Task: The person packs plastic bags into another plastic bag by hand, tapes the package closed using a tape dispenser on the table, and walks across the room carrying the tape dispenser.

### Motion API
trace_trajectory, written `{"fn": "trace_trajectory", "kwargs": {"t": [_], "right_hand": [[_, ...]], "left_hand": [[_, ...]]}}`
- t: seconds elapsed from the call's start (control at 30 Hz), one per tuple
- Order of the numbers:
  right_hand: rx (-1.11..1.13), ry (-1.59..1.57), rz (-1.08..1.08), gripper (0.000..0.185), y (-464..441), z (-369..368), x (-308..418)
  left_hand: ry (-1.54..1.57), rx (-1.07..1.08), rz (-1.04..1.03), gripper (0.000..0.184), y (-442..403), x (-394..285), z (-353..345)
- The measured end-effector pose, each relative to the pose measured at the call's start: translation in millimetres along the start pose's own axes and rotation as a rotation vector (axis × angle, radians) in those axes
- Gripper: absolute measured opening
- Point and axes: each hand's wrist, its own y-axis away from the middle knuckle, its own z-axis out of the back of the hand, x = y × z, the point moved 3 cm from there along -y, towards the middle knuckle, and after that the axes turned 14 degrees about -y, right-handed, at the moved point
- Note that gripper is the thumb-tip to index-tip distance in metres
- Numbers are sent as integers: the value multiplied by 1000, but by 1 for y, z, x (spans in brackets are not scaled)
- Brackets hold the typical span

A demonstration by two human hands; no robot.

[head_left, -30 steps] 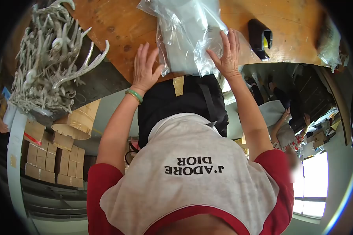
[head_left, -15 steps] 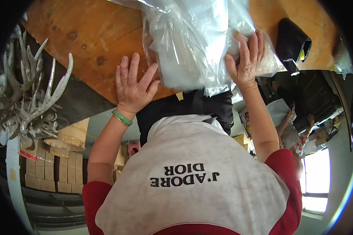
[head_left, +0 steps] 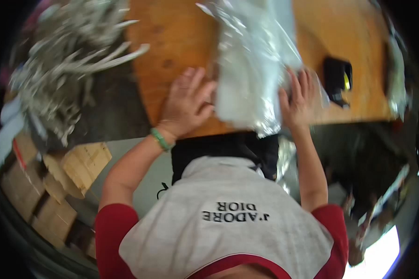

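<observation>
A pile of clear plastic bags [head_left: 246,88] lies on the wooden table [head_left: 163,28], its near end by the table edge. My left hand [head_left: 186,100], with a green bangle [head_left: 161,139] at the wrist, rests palm down along the pile's left side. Its fingers are stretched and apart, with the tips near the plastic; motion blur hides whether they touch. On the right side of the pile, my right hand [head_left: 298,95] lies flat with fingers extended over the plastic's edge. Neither hand grips anything.
A black tape dispenser-like object [head_left: 337,79] stands right of my right hand. Pale branching antler-like pieces [head_left: 74,65] fill a dark surface at the left. Cardboard boxes [head_left: 42,190] are stacked below left. Another plastic bundle [head_left: 396,88] lies at the right edge.
The whole view has shifted and blurred, so table, bags and hands appear lower and the antler-like pieces reach further right. Both hands stay beside the bags in similar poses.
</observation>
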Motion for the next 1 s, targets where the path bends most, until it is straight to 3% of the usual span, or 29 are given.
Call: {"fn": "trace_trajectory", "kwargs": {"t": [0.27, 0.77, 1.0], "right_hand": [[-36, 8, 118, 53, 4, -7, 0], [35, -32, 136, 49, -1, -3, -5], [45, 1, 172, 50, -3, -3, -2]], "left_hand": [[-13, -165, 15, 59, 11, 0, 3], [88, 36, 34, 55, 2, 8, 4], [112, -50, 49, 55, 7, 8, 0]]}}
